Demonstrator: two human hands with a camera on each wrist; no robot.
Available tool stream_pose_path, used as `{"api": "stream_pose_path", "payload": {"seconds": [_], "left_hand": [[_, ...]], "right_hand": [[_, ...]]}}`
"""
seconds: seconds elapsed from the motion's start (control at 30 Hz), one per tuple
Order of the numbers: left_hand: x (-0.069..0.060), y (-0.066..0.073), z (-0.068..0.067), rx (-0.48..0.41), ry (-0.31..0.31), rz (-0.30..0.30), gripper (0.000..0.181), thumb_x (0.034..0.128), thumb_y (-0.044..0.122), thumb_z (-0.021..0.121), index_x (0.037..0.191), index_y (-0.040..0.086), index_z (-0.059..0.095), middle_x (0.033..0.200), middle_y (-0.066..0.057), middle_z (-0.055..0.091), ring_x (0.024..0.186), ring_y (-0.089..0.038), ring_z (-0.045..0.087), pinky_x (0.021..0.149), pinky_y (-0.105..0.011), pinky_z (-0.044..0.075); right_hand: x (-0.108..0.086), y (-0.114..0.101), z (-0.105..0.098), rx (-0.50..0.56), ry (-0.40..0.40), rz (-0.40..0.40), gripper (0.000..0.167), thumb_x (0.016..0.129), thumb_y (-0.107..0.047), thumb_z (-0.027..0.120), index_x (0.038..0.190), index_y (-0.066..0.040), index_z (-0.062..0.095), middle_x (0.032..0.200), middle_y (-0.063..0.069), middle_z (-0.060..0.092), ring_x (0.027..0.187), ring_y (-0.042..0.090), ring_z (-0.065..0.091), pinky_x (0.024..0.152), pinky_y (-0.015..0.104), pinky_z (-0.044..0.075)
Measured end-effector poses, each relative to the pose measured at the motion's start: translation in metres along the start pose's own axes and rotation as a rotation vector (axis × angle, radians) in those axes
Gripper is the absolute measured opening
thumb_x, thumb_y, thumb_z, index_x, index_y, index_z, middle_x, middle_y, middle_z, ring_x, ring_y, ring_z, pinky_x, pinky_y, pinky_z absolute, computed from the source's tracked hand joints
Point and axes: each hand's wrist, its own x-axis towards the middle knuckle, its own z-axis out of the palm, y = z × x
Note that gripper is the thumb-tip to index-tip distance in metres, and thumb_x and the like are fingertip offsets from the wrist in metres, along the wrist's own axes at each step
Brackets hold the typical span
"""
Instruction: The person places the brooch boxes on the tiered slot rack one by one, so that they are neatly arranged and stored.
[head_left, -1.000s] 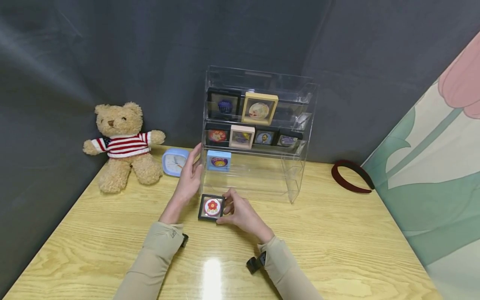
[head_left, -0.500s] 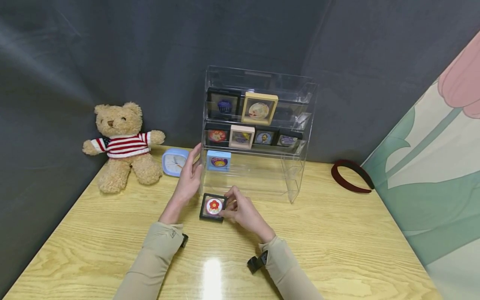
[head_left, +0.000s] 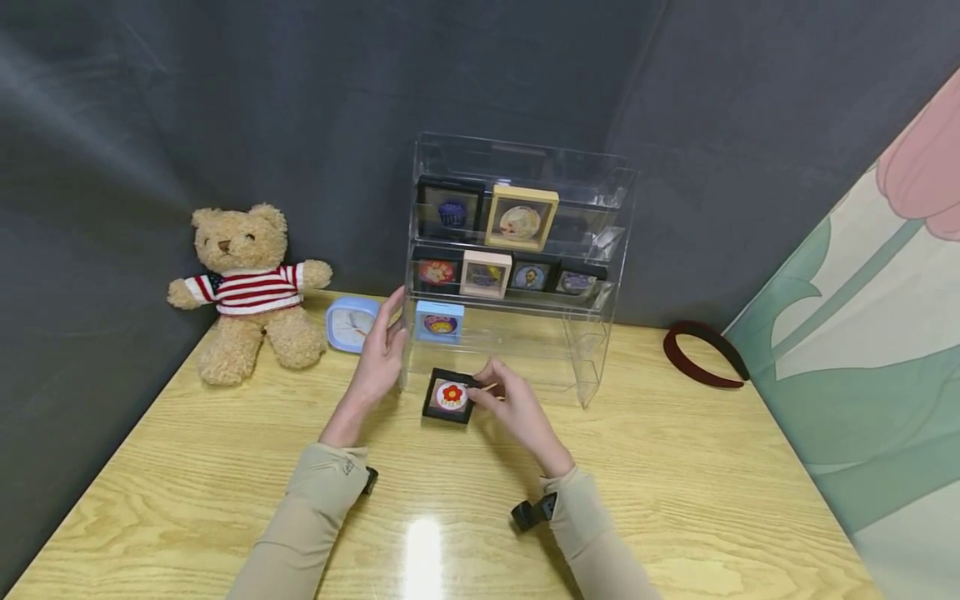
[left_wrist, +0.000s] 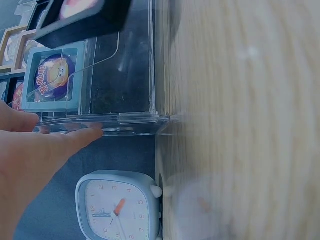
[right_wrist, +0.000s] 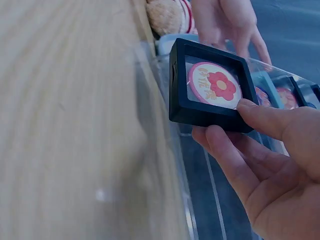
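Observation:
My right hand [head_left: 521,410] pinches a small black display frame [right_wrist: 212,117] by its right side, thumb on the front and fingers behind. Inside the frame sits a round white badge [right_wrist: 216,85] with a red flower and a pink rim. The frame is tilted, in front of the lowest tier of a clear acrylic display rack [head_left: 517,342]. My left hand [head_left: 375,354] rests with fairly straight fingers against the rack's left side panel. Close by, a light blue frame [left_wrist: 55,77] with a purple and yellow badge stands at the left of that tier.
Several framed badges, including a yellow frame [head_left: 522,218] and a pink frame [head_left: 486,275], fill parts of the upper tiers. A blue alarm clock [head_left: 348,325] and a teddy bear [head_left: 251,292] are on the left. A dark red headband [head_left: 705,357] lies at the right.
My right hand has moved the black frame up and to the right, tilting it, closer to the rack's lowest tier. My left hand has stayed at the rack's side.

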Motion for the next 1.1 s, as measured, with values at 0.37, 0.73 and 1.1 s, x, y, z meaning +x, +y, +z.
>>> {"api": "stream_pose_path", "payload": {"seconds": [0.37,0.73,1.1], "left_hand": [[0.0,-0.001,0.0,-0.002,-0.002,-0.009,0.067,0.1079,-0.015,0.032,0.17,0.008,0.025,0.175,-0.018,0.02,0.157,-0.043,0.03,0.129,-0.045,0.03],[0.001,0.0,-0.001,0.009,-0.013,0.011,0.067,0.1081,-0.015,0.033,0.17,0.007,0.024,0.174,-0.019,0.02,0.156,-0.043,0.03,0.129,-0.044,0.031],[0.001,-0.001,-0.002,0.022,-0.012,0.001,0.067,0.1083,-0.015,0.033,0.17,0.008,0.023,0.175,-0.019,0.019,0.157,-0.044,0.029,0.129,-0.045,0.031]], "right_hand": [[0.02,-0.018,-0.046,0.069,0.11,-0.018,0.011,0.1,0.008,0.07,0.099,0.005,0.059,0.111,0.028,0.068,0.093,0.046,0.075,0.079,0.041,0.069],[0.048,-0.028,-0.086,-0.095,0.282,-0.079,0.01,0.099,0.003,0.073,0.1,0.005,0.063,0.112,0.025,0.072,0.098,0.041,0.076,0.078,0.036,0.068],[0.06,-0.025,-0.086,-0.169,0.305,-0.072,0.009,0.099,0.002,0.074,0.102,0.003,0.065,0.112,0.022,0.073,0.101,0.037,0.076,0.079,0.03,0.068]]}}
